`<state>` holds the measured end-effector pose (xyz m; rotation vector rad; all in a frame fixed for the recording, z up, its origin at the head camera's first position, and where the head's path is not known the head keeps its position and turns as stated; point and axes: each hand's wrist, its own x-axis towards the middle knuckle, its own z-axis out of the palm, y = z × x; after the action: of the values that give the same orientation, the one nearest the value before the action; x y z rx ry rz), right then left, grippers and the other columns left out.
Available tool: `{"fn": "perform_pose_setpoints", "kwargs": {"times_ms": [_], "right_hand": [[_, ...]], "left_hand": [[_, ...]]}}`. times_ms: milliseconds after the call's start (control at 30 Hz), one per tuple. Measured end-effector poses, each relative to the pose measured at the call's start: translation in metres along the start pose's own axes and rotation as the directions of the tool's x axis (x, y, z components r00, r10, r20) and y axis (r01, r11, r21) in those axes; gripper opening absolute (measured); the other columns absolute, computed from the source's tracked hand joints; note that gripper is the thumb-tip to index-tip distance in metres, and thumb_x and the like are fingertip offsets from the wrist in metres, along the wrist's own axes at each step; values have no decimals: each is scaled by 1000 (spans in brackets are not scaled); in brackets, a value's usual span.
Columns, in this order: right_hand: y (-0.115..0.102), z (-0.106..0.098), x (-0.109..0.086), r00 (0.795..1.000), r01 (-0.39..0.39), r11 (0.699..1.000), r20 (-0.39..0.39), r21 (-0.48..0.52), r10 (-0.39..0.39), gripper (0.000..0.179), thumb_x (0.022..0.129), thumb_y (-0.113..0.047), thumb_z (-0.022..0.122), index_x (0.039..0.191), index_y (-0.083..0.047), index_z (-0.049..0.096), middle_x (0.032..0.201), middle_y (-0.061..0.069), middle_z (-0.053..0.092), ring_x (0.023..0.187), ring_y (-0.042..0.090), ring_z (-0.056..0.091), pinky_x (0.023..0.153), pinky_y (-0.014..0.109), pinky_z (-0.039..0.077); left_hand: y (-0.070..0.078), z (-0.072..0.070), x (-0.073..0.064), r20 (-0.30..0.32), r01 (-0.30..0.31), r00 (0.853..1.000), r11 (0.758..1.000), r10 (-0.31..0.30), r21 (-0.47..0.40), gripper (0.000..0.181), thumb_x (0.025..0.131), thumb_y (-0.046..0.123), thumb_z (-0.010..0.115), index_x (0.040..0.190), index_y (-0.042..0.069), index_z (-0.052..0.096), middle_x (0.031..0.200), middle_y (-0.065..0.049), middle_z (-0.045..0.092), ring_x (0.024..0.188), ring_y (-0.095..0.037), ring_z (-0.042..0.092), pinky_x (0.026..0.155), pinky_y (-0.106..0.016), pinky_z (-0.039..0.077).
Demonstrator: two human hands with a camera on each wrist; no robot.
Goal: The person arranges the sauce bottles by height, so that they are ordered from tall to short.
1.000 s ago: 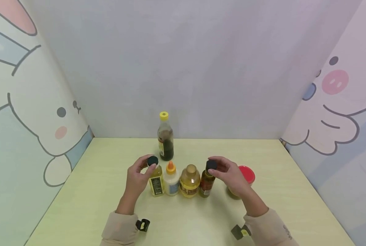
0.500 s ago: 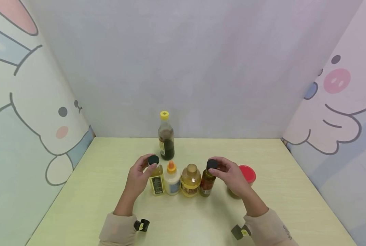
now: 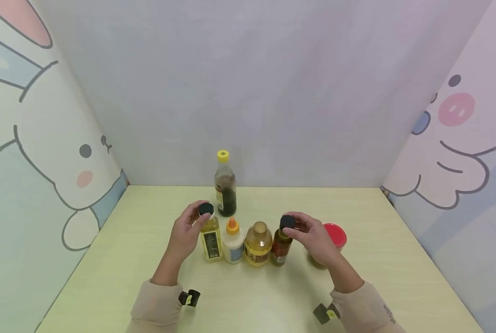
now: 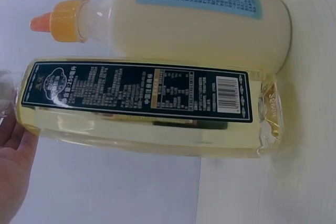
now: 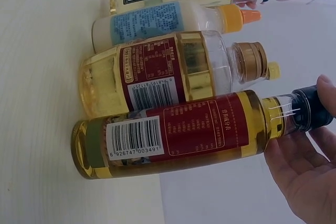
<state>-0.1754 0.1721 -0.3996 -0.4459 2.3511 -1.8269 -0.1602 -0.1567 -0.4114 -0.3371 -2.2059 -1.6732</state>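
Observation:
My left hand (image 3: 185, 236) pinches the black cap of a clear square bottle of pale yellow liquid (image 3: 212, 243), which tilts slightly; whether its base touches the table is unclear. In the left wrist view its dark label (image 4: 136, 90) faces the camera. My right hand (image 3: 316, 238) holds the black cap of a slim oil bottle with a red label (image 5: 202, 124), which stands upright. Between these two are a white bottle with an orange nozzle (image 3: 233, 245) and a round bottle of yellow oil with a tan cap (image 3: 257, 245).
Behind the row stands a tall bottle of dark liquid with a yellow cap (image 3: 226, 196). A red-lidded jar (image 3: 335, 235) is partly hidden behind my right hand. Walls with cartoon animals border the pale table (image 3: 119, 259) at the back and sides.
My left hand has moved up and slightly left with the square bottle, whose top now leans left. My right hand and the other bottles stay where they were.

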Motion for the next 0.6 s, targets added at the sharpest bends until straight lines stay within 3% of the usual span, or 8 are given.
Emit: {"fn": "perform_pose_setpoints", "kwargs": {"times_ms": [200, 600], "right_hand": [[0, 1, 0, 1000, -5, 1000, -8, -12, 5, 44, 90, -15, 73, 128, 1, 58, 114, 16, 62, 103, 28, 61, 89, 34, 52], [1, 1, 0, 1000, -16, 1000, -14, -11, 16, 44, 90, -15, 73, 128, 0, 58, 115, 16, 62, 105, 29, 61, 91, 37, 51]], "left_hand": [[-5, 0, 11, 16, 24, 1000, 999, -25, 22, 35, 99, 9, 59, 131, -2, 52, 124, -21, 58, 119, -32, 54, 99, -45, 43], [-6, 7, 37, 45, -5, 999, 999, 3, 37, 40, 101, 15, 57, 132, -6, 46, 127, -24, 54, 120, -35, 52, 101, -46, 41]]}}
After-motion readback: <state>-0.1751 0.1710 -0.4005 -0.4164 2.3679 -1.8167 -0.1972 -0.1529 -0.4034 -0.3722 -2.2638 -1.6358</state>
